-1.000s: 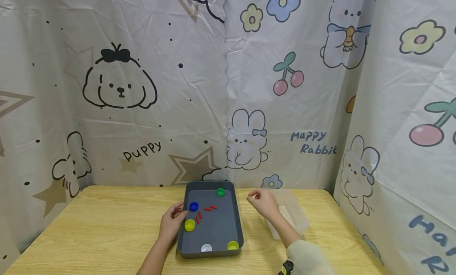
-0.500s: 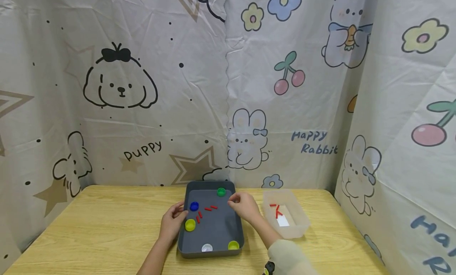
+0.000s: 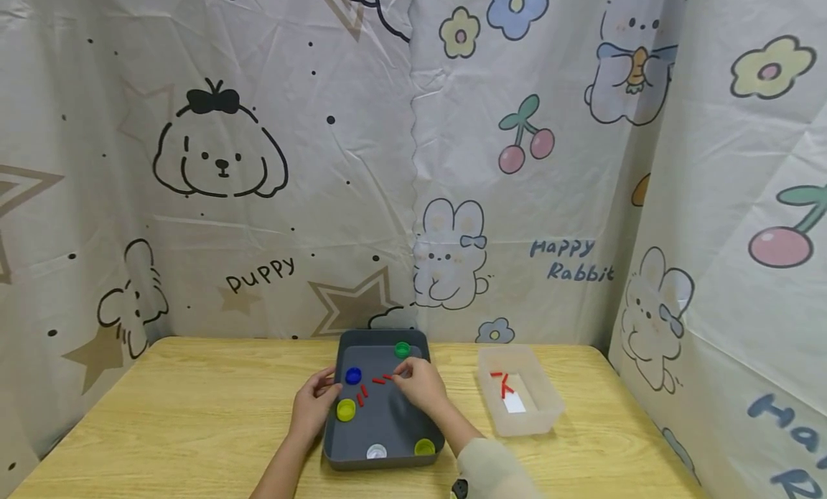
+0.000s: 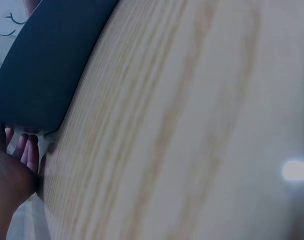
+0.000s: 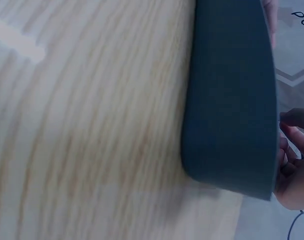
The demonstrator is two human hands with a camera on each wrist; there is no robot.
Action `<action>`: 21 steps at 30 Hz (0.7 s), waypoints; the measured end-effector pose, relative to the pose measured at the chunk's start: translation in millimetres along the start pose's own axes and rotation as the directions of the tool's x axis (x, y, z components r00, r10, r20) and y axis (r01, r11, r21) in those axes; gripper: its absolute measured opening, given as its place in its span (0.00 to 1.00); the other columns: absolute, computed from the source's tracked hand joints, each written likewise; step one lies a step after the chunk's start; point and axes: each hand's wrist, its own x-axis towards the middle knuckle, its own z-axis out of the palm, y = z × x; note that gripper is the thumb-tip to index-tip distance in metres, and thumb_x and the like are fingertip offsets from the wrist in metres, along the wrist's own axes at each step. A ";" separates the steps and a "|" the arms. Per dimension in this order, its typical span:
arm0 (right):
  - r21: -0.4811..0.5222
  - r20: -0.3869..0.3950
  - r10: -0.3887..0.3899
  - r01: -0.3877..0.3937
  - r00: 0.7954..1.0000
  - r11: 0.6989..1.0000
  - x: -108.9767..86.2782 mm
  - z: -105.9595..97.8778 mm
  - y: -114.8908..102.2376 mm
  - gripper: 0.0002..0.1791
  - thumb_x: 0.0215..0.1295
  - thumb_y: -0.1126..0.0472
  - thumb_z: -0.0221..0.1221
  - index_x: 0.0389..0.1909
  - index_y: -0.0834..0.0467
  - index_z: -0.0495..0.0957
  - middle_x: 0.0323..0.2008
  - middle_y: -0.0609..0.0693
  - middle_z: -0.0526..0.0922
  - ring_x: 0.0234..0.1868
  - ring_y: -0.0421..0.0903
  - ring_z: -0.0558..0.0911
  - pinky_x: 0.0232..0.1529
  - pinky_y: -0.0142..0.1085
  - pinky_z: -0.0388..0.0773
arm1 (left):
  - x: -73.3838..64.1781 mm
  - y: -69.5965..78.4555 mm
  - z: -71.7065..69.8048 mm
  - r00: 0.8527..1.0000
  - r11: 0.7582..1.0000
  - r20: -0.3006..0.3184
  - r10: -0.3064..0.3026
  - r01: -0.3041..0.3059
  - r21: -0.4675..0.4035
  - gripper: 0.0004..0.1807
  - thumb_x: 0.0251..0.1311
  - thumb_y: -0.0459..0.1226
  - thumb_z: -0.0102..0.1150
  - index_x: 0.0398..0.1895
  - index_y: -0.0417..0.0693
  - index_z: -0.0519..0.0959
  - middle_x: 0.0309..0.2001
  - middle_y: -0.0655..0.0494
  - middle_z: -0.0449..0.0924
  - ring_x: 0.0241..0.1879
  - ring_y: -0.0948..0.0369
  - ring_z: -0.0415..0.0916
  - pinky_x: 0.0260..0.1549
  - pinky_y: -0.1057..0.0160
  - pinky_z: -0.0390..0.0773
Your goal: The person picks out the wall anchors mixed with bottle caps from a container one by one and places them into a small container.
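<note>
Cartoon puppies and rabbits cover the pale curtains (image 3: pixel 362 147) behind a wood-grain table (image 3: pixel 194 413), where a person works bare-handed over a gray tray (image 3: pixel 375 427). In the head view, the left hand (image 3: pixel 313 402) grips the tray's left rim between thumb and fingers, a hold that probably keeps it from sliding. The right hand (image 3: pixel 423 388) reaches over the tray, thumb and forefinger drawn together at the end of a red stick (image 3: pixel 387 376), a fingertip approach suited to so slender a piece; whether it is pinched cannot be told. Three other sticks lie nearby on the tray floor, where the raised walls would stop any from rolling off. A green cup (image 3: pixel 403 350), a blue cup (image 3: pixel 353 375), two yellow cups (image 3: pixel 346 410) and a clear cup (image 3: pixel 377 451) sit near the edges, perhaps leaving the middle to the sticks. A translucent box (image 3: pixel 533 421) holding more red sticks stands to the right, apparently for easy reach. In the left wrist view, the left hand's fingers curl at the tray's end. In the right wrist view, the tray wall hides the right hand's contact.
</note>
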 end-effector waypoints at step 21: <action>-0.013 -0.042 0.070 -0.071 0.997 0.997 4.1 30.7 5.8 0.07 0.54 0.62 0.63 0.34 0.58 0.80 0.21 0.46 0.76 0.21 0.40 0.71 0.21 0.32 0.66 | -3.0 -1.5 -1.9 0.995 0.995 -0.039 0.091 -0.092 -0.025 0.21 0.56 0.35 0.60 0.53 0.39 0.76 0.44 0.41 0.80 0.38 0.60 0.79 0.37 0.64 0.79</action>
